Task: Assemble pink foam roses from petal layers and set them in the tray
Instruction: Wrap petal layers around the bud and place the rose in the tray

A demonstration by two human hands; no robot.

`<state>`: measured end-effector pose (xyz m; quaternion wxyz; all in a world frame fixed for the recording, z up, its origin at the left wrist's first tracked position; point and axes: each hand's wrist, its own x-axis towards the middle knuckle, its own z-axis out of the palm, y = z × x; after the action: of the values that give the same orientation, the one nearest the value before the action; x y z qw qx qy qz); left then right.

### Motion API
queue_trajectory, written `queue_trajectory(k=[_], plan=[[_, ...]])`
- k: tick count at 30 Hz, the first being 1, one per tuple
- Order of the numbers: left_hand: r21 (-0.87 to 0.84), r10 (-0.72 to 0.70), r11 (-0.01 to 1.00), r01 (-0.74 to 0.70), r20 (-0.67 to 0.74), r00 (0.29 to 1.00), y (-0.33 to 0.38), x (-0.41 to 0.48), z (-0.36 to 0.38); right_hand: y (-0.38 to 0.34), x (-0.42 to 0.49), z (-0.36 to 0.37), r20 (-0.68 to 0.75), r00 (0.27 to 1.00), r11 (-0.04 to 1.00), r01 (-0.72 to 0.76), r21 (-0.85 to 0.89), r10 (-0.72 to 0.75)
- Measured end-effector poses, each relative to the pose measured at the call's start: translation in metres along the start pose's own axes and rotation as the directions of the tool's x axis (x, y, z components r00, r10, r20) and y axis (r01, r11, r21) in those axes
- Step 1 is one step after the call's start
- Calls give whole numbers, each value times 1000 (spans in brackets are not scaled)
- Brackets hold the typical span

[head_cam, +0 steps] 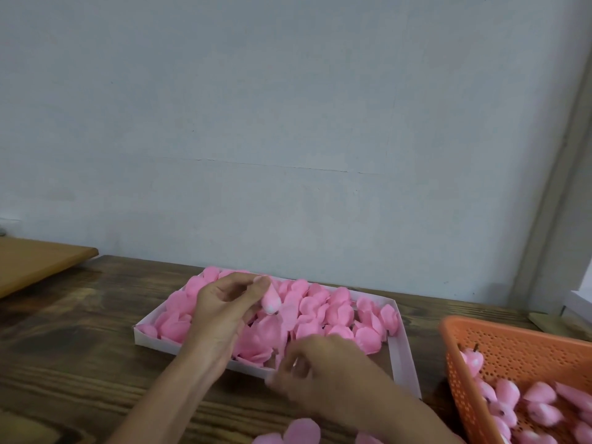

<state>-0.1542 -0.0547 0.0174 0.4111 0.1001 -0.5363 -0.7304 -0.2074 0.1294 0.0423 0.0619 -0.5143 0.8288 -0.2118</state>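
Left hand (224, 310) pinches a rose bud (271, 303) over the far-left part of the tray (404, 354), above the petals (323, 310) filling it. Right hand (323, 370), blurred, at the tray's near edge: fingers curled, possibly on a petal, but its grasp cannot be told. Basket (519, 347) of buds (541, 392) at the right edge of the table (80, 331).

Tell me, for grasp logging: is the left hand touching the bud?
Touching. The head view shows the left hand pinching the bud between its fingertips.
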Motion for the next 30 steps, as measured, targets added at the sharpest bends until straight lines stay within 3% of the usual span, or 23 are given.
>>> queue_trajectory(k=[3, 7, 8, 12, 19, 22, 25, 27, 30], plan=[[50, 44, 998, -45, 32, 999, 2, -5, 4, -1, 2, -6, -354, 935, 993, -27, -111, -14], [162, 100, 981, -111, 71, 992, 7, -11, 10, -1, 3, -11, -653, 746, 987, 41, -153, -132], [190, 113, 974, -127, 85, 990, 7, -12, 11, -2, 3, -12, -655, 745, 991, 61, -122, -126], [236, 138, 956, -175, 169, 976, 9, -15, 14, 4, 6, -11, -500, 866, 988, 68, 136, 9], [169, 137, 971, -169, 186, 973, 9, -16, 17, 6, 8, -9, -502, 862, 909, 147, 390, 76], [136, 53, 988, -78, 181, 982, 13, -13, 12, 6, 9, -12, -487, 860, 752, 221, 621, 149], [334, -235, 930, 152, 224, 946, 17, -11, 16, 2, 7, -15, -440, 877, 481, 306, 821, 193], [301, -340, 914, 274, 193, 921, 17, -10, 16, 0, 4, -15, -438, 876, 398, 335, 854, 200], [328, -282, 927, 181, 293, 914, 17, -10, 11, -3, 2, -16, -460, 863, 359, 370, 857, 210]])
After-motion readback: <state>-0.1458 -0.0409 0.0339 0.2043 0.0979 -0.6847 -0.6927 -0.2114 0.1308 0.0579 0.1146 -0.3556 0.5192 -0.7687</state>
